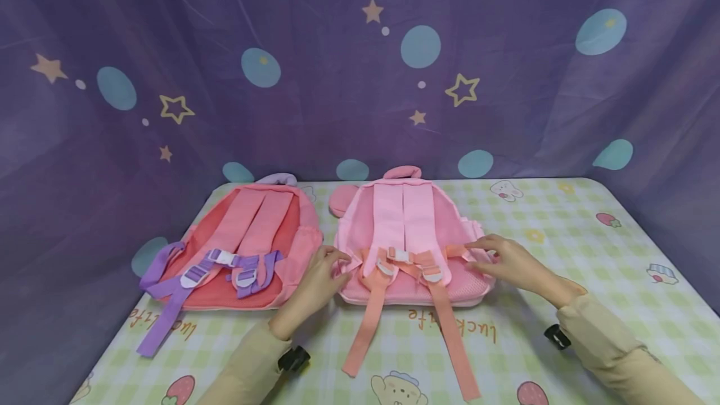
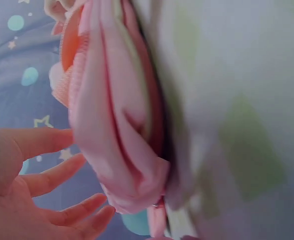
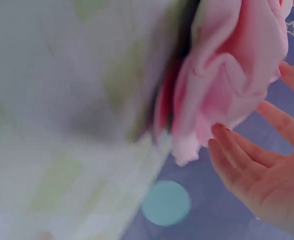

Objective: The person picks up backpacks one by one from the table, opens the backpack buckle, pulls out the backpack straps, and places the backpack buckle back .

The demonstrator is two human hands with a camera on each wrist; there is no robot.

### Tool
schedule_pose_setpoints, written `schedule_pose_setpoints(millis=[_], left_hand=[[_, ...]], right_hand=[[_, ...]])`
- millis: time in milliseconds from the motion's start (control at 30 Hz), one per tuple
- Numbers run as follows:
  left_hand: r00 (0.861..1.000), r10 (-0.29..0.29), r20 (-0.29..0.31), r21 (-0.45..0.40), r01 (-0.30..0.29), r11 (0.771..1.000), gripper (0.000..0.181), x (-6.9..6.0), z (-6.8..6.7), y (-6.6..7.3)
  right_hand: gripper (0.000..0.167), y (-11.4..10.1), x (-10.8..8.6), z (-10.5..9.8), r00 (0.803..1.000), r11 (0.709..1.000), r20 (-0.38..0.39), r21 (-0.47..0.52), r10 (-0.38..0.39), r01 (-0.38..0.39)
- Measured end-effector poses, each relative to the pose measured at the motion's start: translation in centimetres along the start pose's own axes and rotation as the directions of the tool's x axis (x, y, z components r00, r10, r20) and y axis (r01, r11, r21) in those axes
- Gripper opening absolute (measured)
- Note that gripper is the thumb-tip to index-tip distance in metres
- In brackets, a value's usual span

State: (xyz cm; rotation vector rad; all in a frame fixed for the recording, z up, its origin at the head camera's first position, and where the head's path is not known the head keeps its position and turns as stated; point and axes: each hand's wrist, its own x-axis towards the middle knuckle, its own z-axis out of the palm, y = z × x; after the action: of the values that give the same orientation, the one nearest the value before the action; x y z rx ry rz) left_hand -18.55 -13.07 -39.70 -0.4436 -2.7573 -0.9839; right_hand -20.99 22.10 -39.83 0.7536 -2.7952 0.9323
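Pink bag [image 1: 419, 211]: 1 pc., lay straps-up on tbl. [image 1: 562, 267], R of red bag [image 1: 267, 224]. L hand [image 1: 315, 277]: was released, fingers spread, at bag's L side. R hand [image 1: 517, 266]: ditto, R side.

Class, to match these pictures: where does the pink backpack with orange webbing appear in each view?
Head: the pink backpack sits slightly right of and below centre.
Left wrist: mostly left of centre, running down from the top edge.
Right wrist: upper right, cut off by the top edge.
Shared landmark: the starry curtain.
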Motion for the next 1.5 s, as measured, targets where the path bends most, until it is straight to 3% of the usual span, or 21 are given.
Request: schedule_pose_setpoints(millis=[167, 367, 600, 833, 1133, 1500], left_hand=[[0.999, 0.045, -0.015, -0.036, -0.045, 0.998, 0.017, 0.7, -0.3, 1.3], [0.995, 0.093, 0.031, -0.061, -0.091, 0.994, 0.02, 1.9, 0.0, 2.4], [0.99, 0.109, 0.094, -0.102, -0.099, 0.99, 0.025, 3.3, 0.8, 3.4], [0.978, 0.162, 0.133, -0.111, -0.148, 0.983, 0.023, 4.5, 2.0, 4.0], [0.967, 0.127, 0.22, -0.056, -0.118, 0.991, 0.024, 5.6, 2.7, 4.3], [0.951, 0.127, 0.283, -0.006, -0.131, 0.991, 0.026, 6.3, 3.3, 4.2]], right_hand=[[0.034, -1.2, 0.5, -0.7, 0.999, 0.996, -0.028, -0.075, -0.043, 0.041], [0.031, -2.7, 1.6, -0.4, 0.998, 0.997, 0.008, 0.039, -0.067, 0.066], [0.025, -3.8, 2.7, 0.6, 0.991, 0.987, 0.022, 0.098, -0.13, 0.127], [0.024, -4.3, 3.9, 1.8, 0.988, 0.979, 0.095, 0.178, -0.119, 0.101], [0.024, -5.0, 5.2, 2.8, 0.983, 0.982, 0.138, 0.162, -0.118, 0.095], [0.021, -5.0, 6.7, 4.2, 0.969, 0.973, 0.204, 0.208, -0.139, 0.096]])
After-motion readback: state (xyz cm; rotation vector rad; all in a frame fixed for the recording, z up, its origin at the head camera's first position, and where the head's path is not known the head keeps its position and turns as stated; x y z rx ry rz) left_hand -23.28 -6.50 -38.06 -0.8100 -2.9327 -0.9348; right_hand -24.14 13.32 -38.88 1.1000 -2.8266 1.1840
